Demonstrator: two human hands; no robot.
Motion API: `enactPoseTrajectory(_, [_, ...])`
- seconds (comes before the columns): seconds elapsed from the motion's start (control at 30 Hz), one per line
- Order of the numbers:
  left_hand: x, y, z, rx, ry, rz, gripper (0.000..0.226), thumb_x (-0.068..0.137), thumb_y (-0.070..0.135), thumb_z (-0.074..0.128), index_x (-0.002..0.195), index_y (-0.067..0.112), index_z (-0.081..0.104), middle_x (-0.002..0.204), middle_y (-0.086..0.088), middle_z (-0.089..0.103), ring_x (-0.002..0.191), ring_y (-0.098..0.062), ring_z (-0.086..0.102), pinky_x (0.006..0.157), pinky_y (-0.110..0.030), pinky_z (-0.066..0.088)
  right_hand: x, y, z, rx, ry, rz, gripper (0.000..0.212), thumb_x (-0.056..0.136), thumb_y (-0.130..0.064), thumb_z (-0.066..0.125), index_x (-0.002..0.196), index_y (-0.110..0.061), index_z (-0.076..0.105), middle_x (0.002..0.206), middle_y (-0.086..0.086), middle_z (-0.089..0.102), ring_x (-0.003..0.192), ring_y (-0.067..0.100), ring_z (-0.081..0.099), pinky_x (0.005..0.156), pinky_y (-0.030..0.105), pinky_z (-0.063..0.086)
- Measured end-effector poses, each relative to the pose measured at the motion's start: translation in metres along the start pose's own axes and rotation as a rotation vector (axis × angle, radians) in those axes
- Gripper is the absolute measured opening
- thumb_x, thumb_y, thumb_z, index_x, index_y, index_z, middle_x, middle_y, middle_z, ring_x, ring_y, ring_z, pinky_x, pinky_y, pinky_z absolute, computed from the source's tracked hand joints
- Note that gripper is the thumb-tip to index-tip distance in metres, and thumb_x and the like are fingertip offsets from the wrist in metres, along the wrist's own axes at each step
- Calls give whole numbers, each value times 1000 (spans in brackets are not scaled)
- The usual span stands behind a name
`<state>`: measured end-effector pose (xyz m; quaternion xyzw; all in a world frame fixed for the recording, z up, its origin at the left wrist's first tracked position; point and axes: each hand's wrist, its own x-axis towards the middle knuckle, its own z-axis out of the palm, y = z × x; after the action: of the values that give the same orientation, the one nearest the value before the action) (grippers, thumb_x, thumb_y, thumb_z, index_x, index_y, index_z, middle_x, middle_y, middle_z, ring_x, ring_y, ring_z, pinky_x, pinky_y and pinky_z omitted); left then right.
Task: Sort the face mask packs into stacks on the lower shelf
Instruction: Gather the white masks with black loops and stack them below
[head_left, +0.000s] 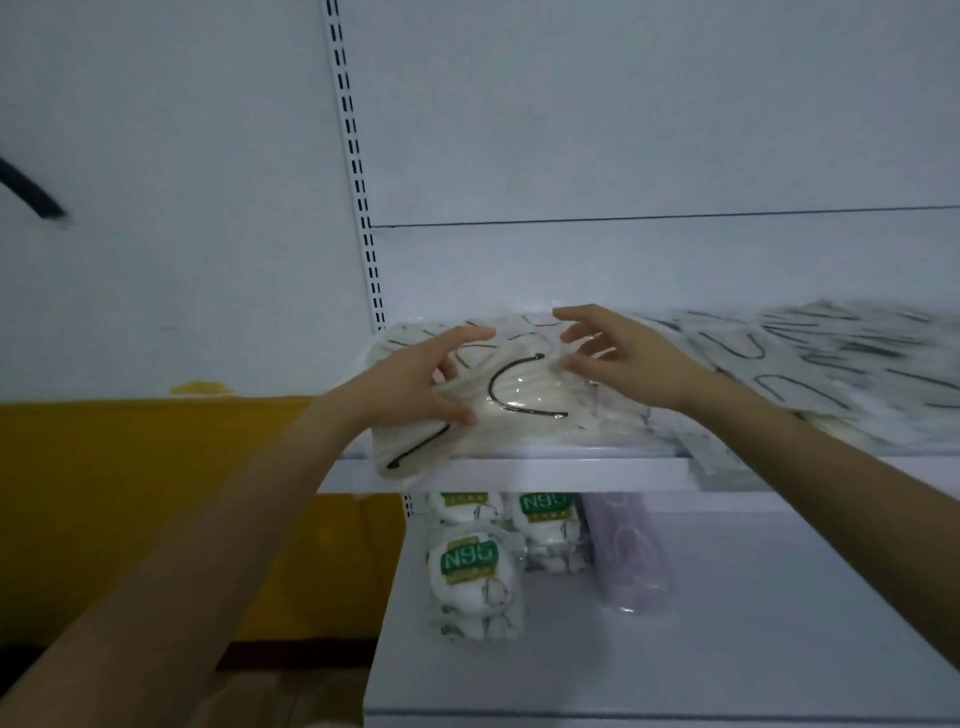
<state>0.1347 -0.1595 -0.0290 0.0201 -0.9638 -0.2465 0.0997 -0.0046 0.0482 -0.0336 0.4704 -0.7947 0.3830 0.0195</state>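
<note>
lower shelf (779, 597): right side free | left: N95 packs (470, 564), purple pack (631, 551) block

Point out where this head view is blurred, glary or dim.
Head view: dim and bluish throughout; loose mask packs at the upper shelf's right end are motion-smeared; a small glare spot sits on the beige mask pack's wrapper; N95 packs below read fairly sharp.

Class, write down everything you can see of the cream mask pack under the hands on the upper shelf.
The cream pack is a clear, glossy plastic sleeve of folded cream masks with black ear loops. It lies flat at the left front of the upper shelf, its near-left corner overhanging the edge. More packs lie to its right. The left hand grips its left part. The right hand reaches its right side with loosely bent fingers; contact is unclear.
</note>
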Motion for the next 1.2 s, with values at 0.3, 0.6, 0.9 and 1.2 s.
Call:
enactPoseTrajectory(0.3, [-9, -9, -11, -362, 330, 137, 46, 84, 10, 67, 118, 37, 51, 113, 9, 58, 83, 1, 62, 68, -9, 48, 16, -27, 15, 423, 161, -28, 51, 85, -2, 63, 120, -37, 49, 100, 4, 57, 79, 19, 58, 75, 25, 52])
enactPoseTrajectory(0.6, [-30, -46, -44, -397, 537, -68, 41, 84, 11, 67, 123, 21, 58, 123, 1, 56, 94, -11, 62, 74, -20, 56, 74, -35, 36, 201, 140, 16, 45, 92, -15, 56, 135, -24, 44, 113, 4, 58, 84, 13, 56, 72, 21, 48])
enactPoseTrajectory(0.9, [-27, -80, -44, -386, 799, -233, 42, 93, 7, 52, 135, 13, 49, 135, -2, 48, 118, -12, 45, 99, -27, 39, 109, -13, 67, -219, -255, 289, 70, 88, -37, 62, 146, -20, 27, 145, 10, 40, 130, 27, 41, 103, 32, 34])
enactPoseTrajectory(1.2, [-10, -81, -44, -372, 856, -242, 44, 93, 6, 49, 136, 13, 45, 140, -3, 45, 129, -17, 40, 103, -23, 32, 103, -18, 55, 126, 158, 62, 44, 88, 5, 47, 124, -19, 55, 88, -1, 50, 74, 18, 50, 60, 21, 42])
